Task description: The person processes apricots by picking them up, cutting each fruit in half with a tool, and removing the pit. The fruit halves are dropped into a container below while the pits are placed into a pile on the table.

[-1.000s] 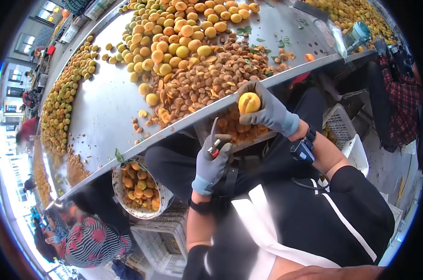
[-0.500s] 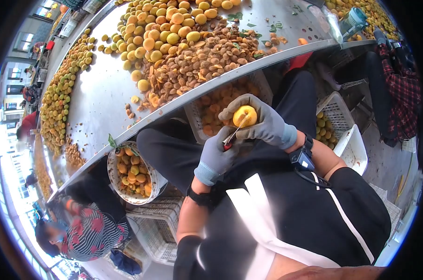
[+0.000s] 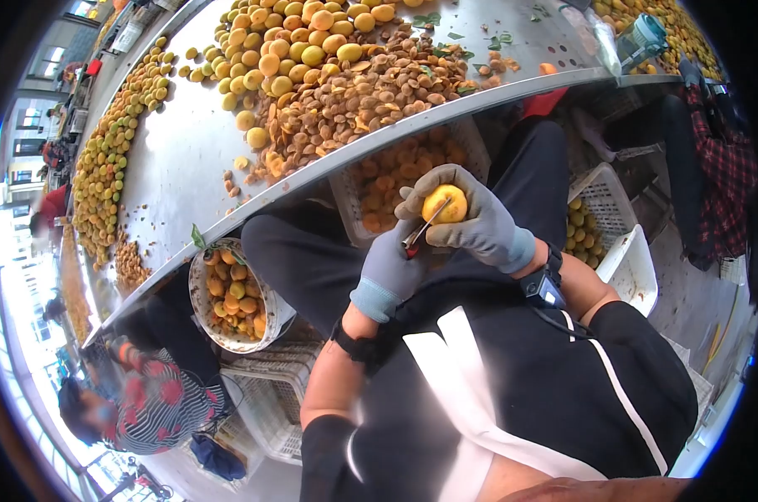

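My right hand (image 3: 483, 219), in a grey glove with a light blue cuff, is wrapped round a yellow-orange apricot (image 3: 443, 206). My left hand (image 3: 389, 266), gloved the same way, grips a small knife (image 3: 411, 248) with a red handle mostly hidden by the fingers. Its thin blade lies against the face of the apricot. Both hands are close together over my lap, their fingers nearly touching. Below and beyond them, under the table edge, a crate (image 3: 342, 199) holds many orange apricot pieces.
The metal table (image 3: 174, 163) bears whole apricots (image 3: 270, 63) and a heap of brown pits (image 3: 354, 105). A white bucket (image 3: 201, 303) of apricots stands at my left, near stacked crates (image 3: 266, 397). A co-worker (image 3: 157, 402) sits at left; another person's plaid sleeve (image 3: 717, 167) shows at right.
The knife blade's tip now reaches higher across the apricot, which appears slightly turned. Both hands have shifted a little to the right in view, still holding the same things.
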`<state>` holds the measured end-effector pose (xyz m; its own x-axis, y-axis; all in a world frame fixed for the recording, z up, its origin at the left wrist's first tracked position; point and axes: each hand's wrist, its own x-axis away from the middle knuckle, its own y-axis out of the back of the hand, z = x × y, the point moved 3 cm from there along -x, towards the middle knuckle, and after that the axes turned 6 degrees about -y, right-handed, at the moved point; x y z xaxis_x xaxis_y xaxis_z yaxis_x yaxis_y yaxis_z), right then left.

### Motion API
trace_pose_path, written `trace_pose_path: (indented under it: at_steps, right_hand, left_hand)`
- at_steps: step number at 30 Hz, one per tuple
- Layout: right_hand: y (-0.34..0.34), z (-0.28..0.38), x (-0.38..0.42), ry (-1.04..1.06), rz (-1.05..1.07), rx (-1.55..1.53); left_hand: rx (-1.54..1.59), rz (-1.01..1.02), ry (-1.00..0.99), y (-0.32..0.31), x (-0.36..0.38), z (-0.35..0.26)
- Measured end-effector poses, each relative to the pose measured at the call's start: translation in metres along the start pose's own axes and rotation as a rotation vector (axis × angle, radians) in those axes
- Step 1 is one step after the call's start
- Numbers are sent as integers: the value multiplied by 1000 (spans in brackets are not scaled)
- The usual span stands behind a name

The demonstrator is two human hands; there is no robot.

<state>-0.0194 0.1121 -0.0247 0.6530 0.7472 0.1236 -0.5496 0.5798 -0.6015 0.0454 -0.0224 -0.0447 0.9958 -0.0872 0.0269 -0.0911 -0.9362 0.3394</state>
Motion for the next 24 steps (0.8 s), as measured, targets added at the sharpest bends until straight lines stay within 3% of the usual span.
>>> trace_pose_path:
  at_steps: [2, 12, 16, 18, 24]
  right_hand:
    - [-2, -2, -2, 78, -8, 17]
    - [0, -1, -9, 81, 32, -28]
    - [16, 0, -9, -70, -87, 91]
    - [20, -2, -5, -156, -113, 126]
    - [11, -1, 0, 54, -106, 208]
  left_hand:
    - [-5, -2, 4, -2, -1, 6]
    - [130, -84, 7, -9, -10, 19]
    - [-85, -13, 95, -5, -14, 34]
    - [-43, 2, 108, -7, -11, 31]
    - [50, -57, -3, -11, -10, 29]
